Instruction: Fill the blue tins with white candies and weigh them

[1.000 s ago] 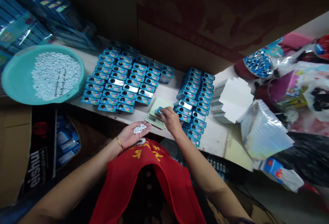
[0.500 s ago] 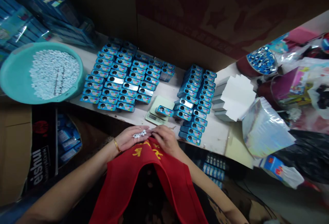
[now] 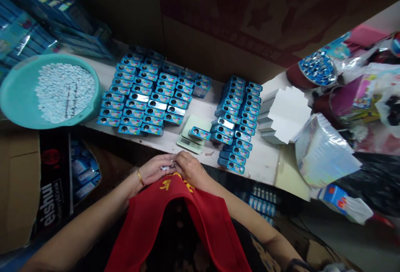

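My left hand (image 3: 156, 169), with a gold bracelet at the wrist, is cupped palm up around a few small white candies (image 3: 166, 168). Its fingers curl over, so part of the candies is hidden. My right hand (image 3: 189, 168) meets it, thumb and fingers pressed together at the left palm; what they pinch is hidden. Just beyond the hands, a blue tin (image 3: 200, 133) with white showing in its round opening rests on a pale green scale (image 3: 187, 142). A turquoise basin (image 3: 18, 93) at the left holds a heap of the same white candies.
Rows of blue tins (image 3: 134, 111) stand left of the scale, and more tins (image 3: 234, 118) stand to its right. White cartons (image 3: 289, 113) and shiny film sheets (image 3: 325, 151) lie farther right. A large cardboard box (image 3: 218, 22) closes off the back. A bowl of blue wrappers (image 3: 318, 72) is at the right.
My left fingers have curled in over the candies, which showed more openly before. My right hand has moved slightly left, onto the left palm. The tin on the scale has stayed put.
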`<state>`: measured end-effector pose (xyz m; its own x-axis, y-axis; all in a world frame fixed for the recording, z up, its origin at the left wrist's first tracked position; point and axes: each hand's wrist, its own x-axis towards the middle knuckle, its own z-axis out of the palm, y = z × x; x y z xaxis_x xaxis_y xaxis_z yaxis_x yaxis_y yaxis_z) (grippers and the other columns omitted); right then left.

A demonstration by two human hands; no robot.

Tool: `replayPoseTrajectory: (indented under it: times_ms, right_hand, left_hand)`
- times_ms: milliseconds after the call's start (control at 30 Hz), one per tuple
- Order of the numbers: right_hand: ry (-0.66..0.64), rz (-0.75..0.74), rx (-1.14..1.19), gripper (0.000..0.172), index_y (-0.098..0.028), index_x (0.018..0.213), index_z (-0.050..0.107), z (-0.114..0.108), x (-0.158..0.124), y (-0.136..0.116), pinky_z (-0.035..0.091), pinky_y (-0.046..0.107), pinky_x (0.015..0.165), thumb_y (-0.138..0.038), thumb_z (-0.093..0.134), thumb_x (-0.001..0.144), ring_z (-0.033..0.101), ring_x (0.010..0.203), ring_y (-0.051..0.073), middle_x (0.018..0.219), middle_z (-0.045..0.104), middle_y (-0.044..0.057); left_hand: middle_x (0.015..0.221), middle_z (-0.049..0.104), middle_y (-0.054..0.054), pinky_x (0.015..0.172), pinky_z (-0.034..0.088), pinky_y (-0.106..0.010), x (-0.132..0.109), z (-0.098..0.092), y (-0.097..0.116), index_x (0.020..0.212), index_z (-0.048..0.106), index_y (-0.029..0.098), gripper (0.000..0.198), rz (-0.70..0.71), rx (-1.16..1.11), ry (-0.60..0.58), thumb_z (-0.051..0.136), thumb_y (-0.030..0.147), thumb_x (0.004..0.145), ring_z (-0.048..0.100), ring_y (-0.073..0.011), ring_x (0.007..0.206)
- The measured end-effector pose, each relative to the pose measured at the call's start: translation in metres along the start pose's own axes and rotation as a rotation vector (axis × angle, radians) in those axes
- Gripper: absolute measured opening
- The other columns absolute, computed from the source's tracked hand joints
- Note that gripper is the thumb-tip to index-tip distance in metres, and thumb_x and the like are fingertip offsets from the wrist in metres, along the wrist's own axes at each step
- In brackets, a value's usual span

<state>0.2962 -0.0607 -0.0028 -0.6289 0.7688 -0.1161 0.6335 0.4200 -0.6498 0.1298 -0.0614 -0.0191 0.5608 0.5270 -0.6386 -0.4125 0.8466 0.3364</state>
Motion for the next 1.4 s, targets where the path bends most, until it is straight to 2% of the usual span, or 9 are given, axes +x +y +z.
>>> replayPoseTrajectory:
  times_ms: [267, 433, 567, 733, 833, 967, 1133, 1267, 1400]
  right_hand:
    - [0.093, 0.008, 0.247, 0.022, -0.021, 0.101, 0.056, -0.001, -0.004, 0.008, 0.043, 0.025, 0.079, -0.015, 0.044, 0.083, 0.052, 0.089, 0.013, 0.093, 0.055, 0.005]
    - [0.169, 0.041, 0.381, 0.019, -0.020, 0.094, 0.059, -0.005, -0.002, 0.012, 0.045, 0.026, 0.079, -0.013, 0.049, 0.080, 0.054, 0.088, 0.013, 0.090, 0.057, 0.004]
    - [0.270, 0.085, 0.458, 0.011, -0.018, 0.084, 0.061, -0.009, 0.003, 0.017, 0.046, 0.025, 0.075, -0.013, 0.054, 0.077, 0.055, 0.081, 0.012, 0.083, 0.058, 0.003]
    - [0.237, 0.045, 0.388, 0.014, -0.019, 0.088, 0.059, -0.013, 0.003, 0.013, 0.046, 0.026, 0.074, -0.013, 0.049, 0.080, 0.055, 0.084, 0.012, 0.086, 0.058, 0.004]
    - [0.234, 0.008, 0.344, 0.016, -0.020, 0.087, 0.059, -0.021, 0.004, 0.017, 0.046, 0.027, 0.075, -0.013, 0.045, 0.081, 0.055, 0.085, 0.012, 0.087, 0.058, 0.004]
    - [0.474, 0.104, 0.261, 0.015, -0.020, 0.082, 0.059, -0.036, 0.018, 0.043, 0.046, 0.030, 0.076, -0.016, 0.045, 0.080, 0.055, 0.084, 0.014, 0.085, 0.058, 0.004]
    - [0.597, 0.172, 0.194, 0.014, -0.019, 0.084, 0.061, -0.050, 0.024, 0.082, 0.045, 0.030, 0.076, -0.021, 0.048, 0.079, 0.056, 0.084, 0.015, 0.087, 0.059, 0.005]
    - [0.674, 0.293, 0.109, 0.021, -0.019, 0.096, 0.059, -0.053, 0.000, 0.095, 0.045, 0.033, 0.078, -0.028, 0.051, 0.079, 0.053, 0.092, 0.017, 0.098, 0.058, 0.007]
    - [0.561, 0.298, 0.014, 0.042, -0.019, 0.112, 0.050, -0.047, -0.019, 0.102, 0.040, 0.038, 0.086, -0.034, 0.059, 0.073, 0.048, 0.102, 0.021, 0.106, 0.054, 0.009]
  left_hand:
    - [0.097, 0.064, -0.013, 0.089, 0.042, -0.029, 0.005, 0.000, 0.000, 0.093, 0.064, 0.009, 0.027, -0.004, -0.020, 0.022, 0.057, 0.001, 0.068, 0.058, -0.0186, 0.094]
    - [0.098, 0.064, -0.014, 0.088, 0.043, -0.028, 0.009, 0.002, 0.003, 0.094, 0.064, 0.008, 0.027, 0.006, -0.031, 0.013, 0.058, 0.001, 0.068, 0.059, -0.0181, 0.092]
    - [0.098, 0.064, -0.013, 0.088, 0.044, -0.028, 0.014, 0.005, 0.006, 0.091, 0.065, 0.008, 0.024, 0.014, -0.049, 0.061, 0.058, 0.003, 0.069, 0.059, -0.0172, 0.091]
    - [0.090, 0.066, -0.012, 0.078, 0.048, -0.022, 0.019, 0.009, 0.007, 0.088, 0.065, 0.008, 0.025, 0.020, -0.051, 0.103, 0.059, -0.002, 0.066, 0.062, -0.0153, 0.081]
    - [0.087, 0.066, -0.013, 0.077, 0.049, -0.023, 0.022, 0.009, 0.007, 0.084, 0.064, 0.007, 0.021, 0.044, -0.070, 0.139, 0.060, -0.002, 0.065, 0.063, -0.0168, 0.081]
    - [0.089, 0.066, -0.014, 0.081, 0.048, -0.024, 0.023, 0.006, 0.009, 0.083, 0.064, 0.007, 0.020, 0.074, -0.118, 0.203, 0.059, -0.001, 0.066, 0.061, -0.0192, 0.088]
    - [0.090, 0.065, -0.014, 0.078, 0.050, -0.023, 0.018, 0.002, 0.013, 0.084, 0.064, 0.008, 0.020, 0.076, -0.118, 0.269, 0.058, -0.001, 0.067, 0.061, -0.0186, 0.088]
    - [0.085, 0.065, -0.011, 0.077, 0.050, -0.019, 0.007, -0.015, 0.022, 0.080, 0.064, 0.008, 0.020, 0.174, -0.184, 0.377, 0.052, -0.004, 0.069, 0.061, -0.0156, 0.086]
    - [0.083, 0.064, -0.010, 0.069, 0.050, -0.014, -0.005, -0.040, 0.029, 0.082, 0.063, 0.008, 0.022, 0.245, -0.226, 0.496, 0.049, -0.005, 0.071, 0.062, -0.0115, 0.079]
